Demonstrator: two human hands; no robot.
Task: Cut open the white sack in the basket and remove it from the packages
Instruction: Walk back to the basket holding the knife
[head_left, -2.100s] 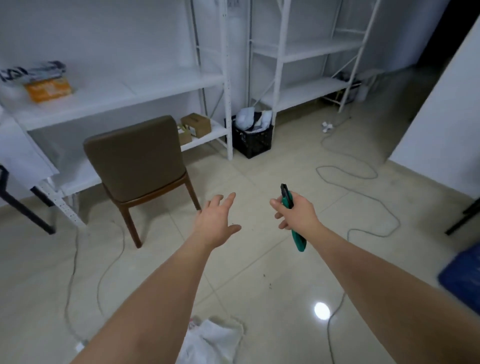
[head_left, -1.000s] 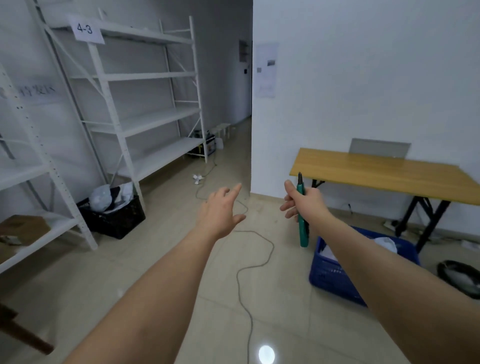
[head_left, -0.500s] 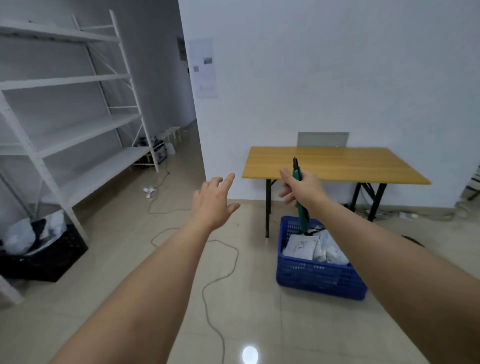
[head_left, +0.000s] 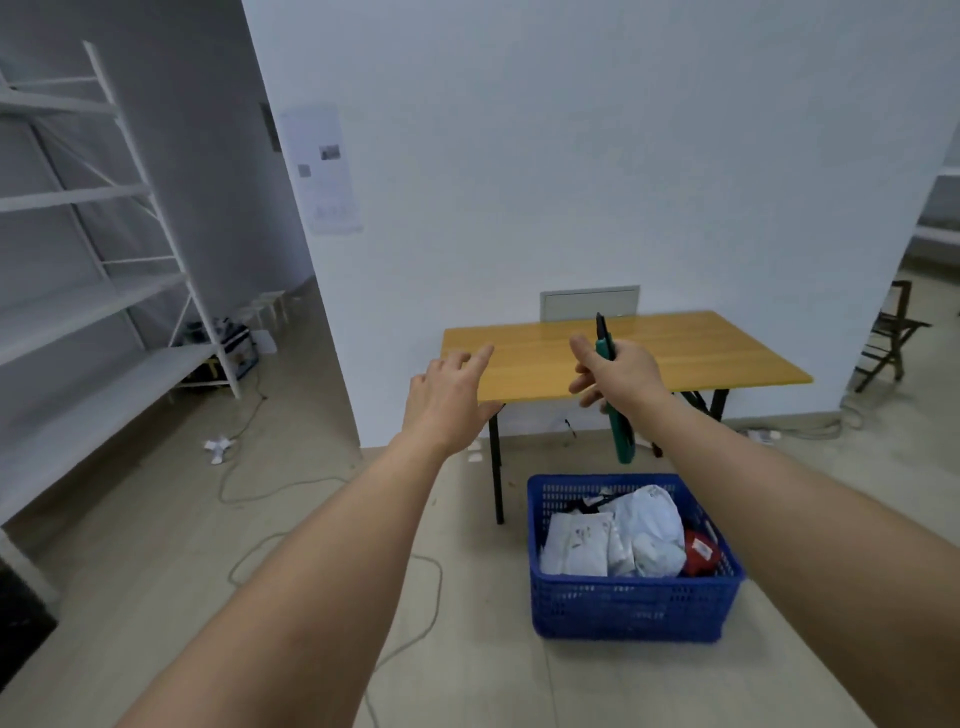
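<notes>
Head view. The person is facing a blue basket that is standing on the tiled floor, just in front of one leg of a wooden bench. The white sack is lying inside the basket, bulging above pale flat packages, with a red item showing at its right side. The right hand is gripping a green utility knife around the middle of its handle, dark tip pointing up. Whether a blade is extended cannot be told. The left hand is reaching forward with fingers spread and relaxed, holding nothing. Both hands are hovering well above the basket.

Hazards, as judgement:
- The sack is sitting directly on the packages, so a deep or fast cut is likely to slice into them.
- The free left hand is likely to be steadying the sack, and if it is lying in the cutting line a slip could cut it.
- The fabric looks loose, so the blade may be snagging rather than slicing unless the sack is pulled taut.
- A cable is trailing across the floor beside the basket, making a trip risk while a knife is being carried.
</notes>
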